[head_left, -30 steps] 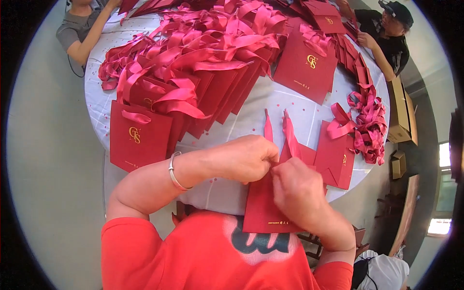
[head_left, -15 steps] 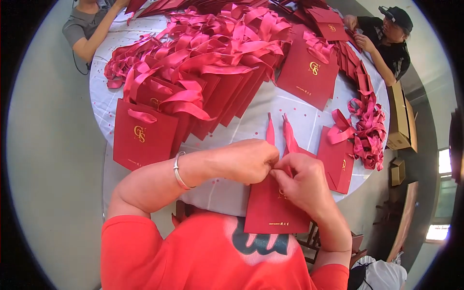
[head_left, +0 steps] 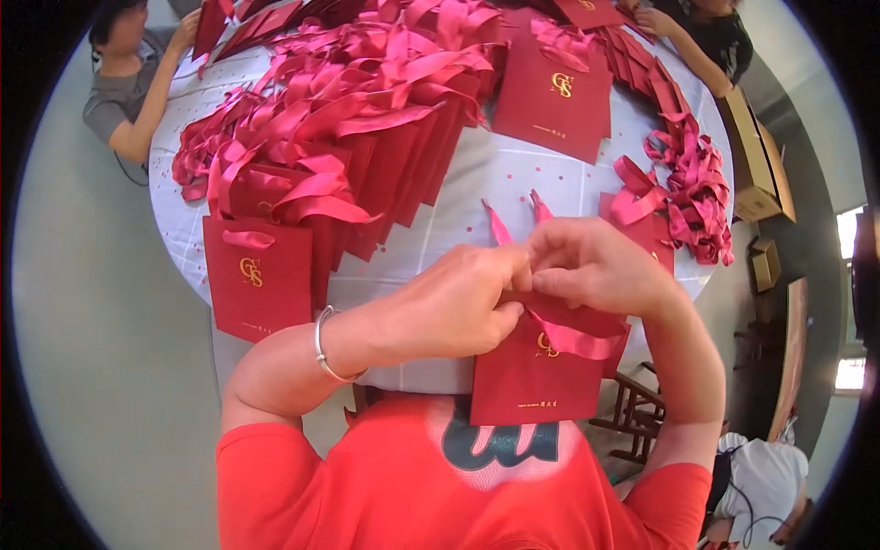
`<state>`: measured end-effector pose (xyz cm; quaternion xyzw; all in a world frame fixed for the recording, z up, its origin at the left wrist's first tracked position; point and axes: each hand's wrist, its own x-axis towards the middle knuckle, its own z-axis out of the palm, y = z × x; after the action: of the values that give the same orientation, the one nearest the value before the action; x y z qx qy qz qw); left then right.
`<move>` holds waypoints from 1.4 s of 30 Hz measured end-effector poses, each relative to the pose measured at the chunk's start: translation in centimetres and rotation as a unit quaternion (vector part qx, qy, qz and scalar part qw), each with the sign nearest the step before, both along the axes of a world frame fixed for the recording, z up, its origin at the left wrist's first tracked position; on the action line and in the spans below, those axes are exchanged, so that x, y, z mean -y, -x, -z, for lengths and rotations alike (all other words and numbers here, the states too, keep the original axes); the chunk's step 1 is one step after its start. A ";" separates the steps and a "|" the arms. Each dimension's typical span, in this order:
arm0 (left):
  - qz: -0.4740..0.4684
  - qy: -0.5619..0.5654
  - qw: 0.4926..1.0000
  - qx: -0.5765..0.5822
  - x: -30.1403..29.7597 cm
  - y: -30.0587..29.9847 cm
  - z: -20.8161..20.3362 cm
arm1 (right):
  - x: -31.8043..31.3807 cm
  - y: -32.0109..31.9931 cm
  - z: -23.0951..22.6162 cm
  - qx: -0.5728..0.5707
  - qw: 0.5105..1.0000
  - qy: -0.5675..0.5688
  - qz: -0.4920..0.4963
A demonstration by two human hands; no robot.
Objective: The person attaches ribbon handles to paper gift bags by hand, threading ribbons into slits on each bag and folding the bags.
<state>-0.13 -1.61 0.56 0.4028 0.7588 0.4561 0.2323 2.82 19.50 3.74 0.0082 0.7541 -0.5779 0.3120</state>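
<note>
A dark red paper gift bag (head_left: 527,394) with a gold emblem stands upright before my chest, at the near edge of the table. My left hand (head_left: 472,298) is closed at its top edge, thumb on the front panel. Beside it my right hand (head_left: 596,266) has its fingers bent in a pinch at the same edge, close to the pink ribbon. One length of ribbon (head_left: 579,342) droops across the bag's front. Two ribbon ends (head_left: 496,225) stick up beyond my hands. The fingertips partly cover the spot where ribbon meets bag.
Many ribboned red bags (head_left: 261,284) are stacked on the left of the round white-covered table (head_left: 440,252). Another bag (head_left: 555,101) lies farther back. Loose ribbons (head_left: 697,202) pile up at the right. Two people work across the table. Cardboard boxes (head_left: 753,165) stand beyond its right side.
A length of ribbon now hangs over the bag's front, where none drooped before. My right hand has moved up, its forearm outward. The whole view has shifted slightly.
</note>
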 end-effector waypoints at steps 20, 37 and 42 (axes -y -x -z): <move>0.083 -0.045 0.991 0.097 0.3 -0.4 -0.8 | -1.0 4.1 4.1 -0.196 0.967 0.011 0.162; -0.083 0.092 0.980 -0.154 0.1 0.6 -0.6 | -3.4 -5.2 1.8 -0.278 0.898 -0.221 0.258; -0.045 0.093 0.989 -0.108 -0.1 0.6 1.0 | -2.6 -7.6 1.6 -0.225 0.914 -0.248 0.231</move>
<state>-0.71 -1.55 -0.41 0.3921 0.8357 0.3475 0.1647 10.39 22.11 2.13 0.1291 0.9003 -0.4151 -0.0202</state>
